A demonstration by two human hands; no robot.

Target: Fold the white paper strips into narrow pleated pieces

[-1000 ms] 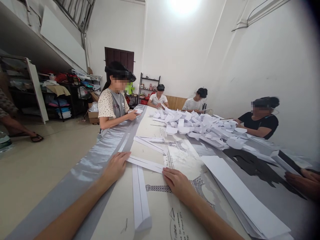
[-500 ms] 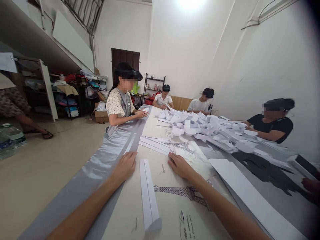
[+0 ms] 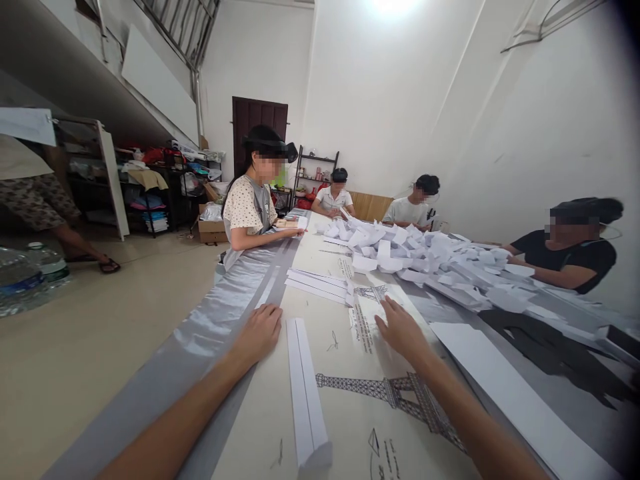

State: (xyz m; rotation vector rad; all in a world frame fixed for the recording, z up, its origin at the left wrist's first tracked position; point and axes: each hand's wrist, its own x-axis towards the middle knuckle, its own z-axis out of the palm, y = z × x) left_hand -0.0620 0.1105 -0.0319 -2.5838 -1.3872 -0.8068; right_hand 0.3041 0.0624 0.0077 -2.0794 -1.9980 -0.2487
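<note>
Between both hands, long folded white paper strip [image 3: 306,393]

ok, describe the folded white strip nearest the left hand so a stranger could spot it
On the long table, find the Eiffel Tower drawing near the camera. The folded white strip lies left of it, beside the left hand. It lies alone; other strips are stacked farther up.

1. Both bare forearms reach forward from the lower edge of the view, the left one from lower left, the right one from lower right.
2. The left hand [image 3: 261,332] lies palm down, fingers loosely curled together, holding nothing.
3. The right hand [image 3: 400,330] is palm down, fingers extended forward and slightly spread, empty.
4. The two hands are well apart.
</note>
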